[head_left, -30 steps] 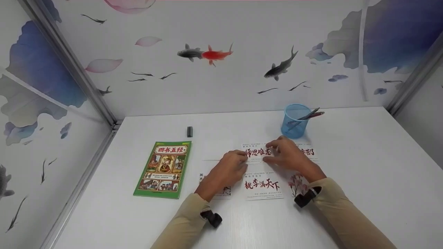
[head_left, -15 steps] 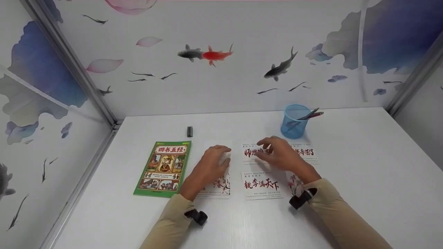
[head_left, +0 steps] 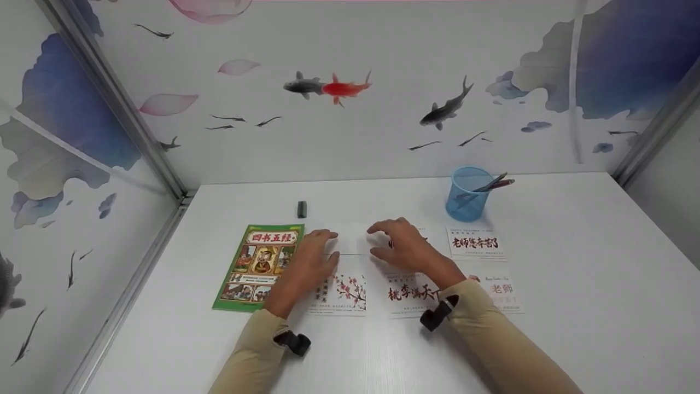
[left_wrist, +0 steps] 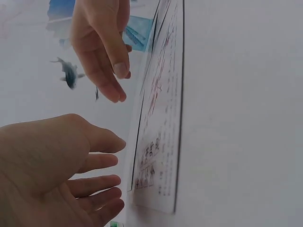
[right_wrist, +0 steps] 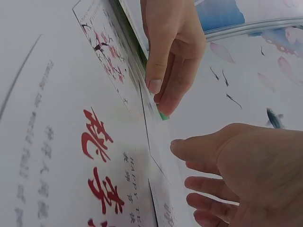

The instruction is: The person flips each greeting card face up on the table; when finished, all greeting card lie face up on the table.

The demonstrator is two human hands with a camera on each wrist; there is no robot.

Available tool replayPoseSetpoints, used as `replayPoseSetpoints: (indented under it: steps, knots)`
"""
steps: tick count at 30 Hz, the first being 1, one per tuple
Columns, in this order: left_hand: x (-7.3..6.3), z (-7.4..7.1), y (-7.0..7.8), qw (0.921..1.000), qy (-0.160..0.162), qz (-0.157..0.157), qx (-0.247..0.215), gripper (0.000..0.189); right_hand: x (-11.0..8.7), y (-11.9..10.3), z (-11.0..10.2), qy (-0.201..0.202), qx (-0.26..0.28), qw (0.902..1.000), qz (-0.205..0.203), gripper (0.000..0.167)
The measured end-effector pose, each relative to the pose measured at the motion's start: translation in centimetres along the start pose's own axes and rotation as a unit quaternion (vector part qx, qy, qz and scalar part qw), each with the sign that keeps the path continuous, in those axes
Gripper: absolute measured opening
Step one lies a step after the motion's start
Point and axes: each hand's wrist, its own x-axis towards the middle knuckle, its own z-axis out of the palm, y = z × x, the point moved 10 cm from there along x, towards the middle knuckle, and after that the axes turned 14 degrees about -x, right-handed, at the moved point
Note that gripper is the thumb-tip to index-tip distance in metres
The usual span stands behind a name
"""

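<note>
My left hand (head_left: 304, 262) hovers at the left end of a blank white card (head_left: 350, 241) in the back row, fingers reaching right and holding nothing. Facing it from the card's right side is my right hand (head_left: 410, 253), thumb apart from the fingers. It partly covers a card with red writing (head_left: 424, 235). Both wrist views show the left (left_wrist: 57, 170) and right (right_wrist: 258, 165) hands with gently extended fingers and a gap between them. In front lie a blossom card (head_left: 350, 293) and another red-lettered card (head_left: 410, 295), partly under the right wrist.
A green picture book (head_left: 235, 295) lies at the left, behind and beside the left forearm. A small dark block (head_left: 302, 209) sits behind it. The blue mesh cup (head_left: 466, 202) with pens stands at the back right. Two more cards, one red-lettered (head_left: 476, 246), one paler (head_left: 502, 298), lie at the right.
Both hands have moved left from the red-lettered card in the back row to the blank card. The left hand shifted first, the right followed. The cards at the right are now more exposed.
</note>
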Motion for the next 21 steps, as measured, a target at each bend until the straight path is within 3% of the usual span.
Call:
replayPoseSetpoints:
  steps: [3,8,12,21]
  knots:
    - [0.1,-0.1,-0.4,1.0000,-0.001,-0.005,0.000,0.044,1.0,-0.4,0.6,-0.002,-0.029,0.9996,0.002,0.049]
    - [0.2,-0.1,-0.7,0.9999,-0.003,-0.009,0.006,0.047,2.2,-0.2,2.0,-0.048,-0.053,0.9972,0.022,0.071]
    - [0.3,0.2,-0.8,0.9998,-0.011,-0.009,0.016,0.048,2.8,0.4,2.7,-0.086,-0.069,0.9935,0.031,0.078]
    - [0.2,0.3,-1.0,0.9997,-0.015,-0.013,0.015,0.050,3.4,0.9,3.0,-0.112,-0.049,0.9914,0.046,0.091]
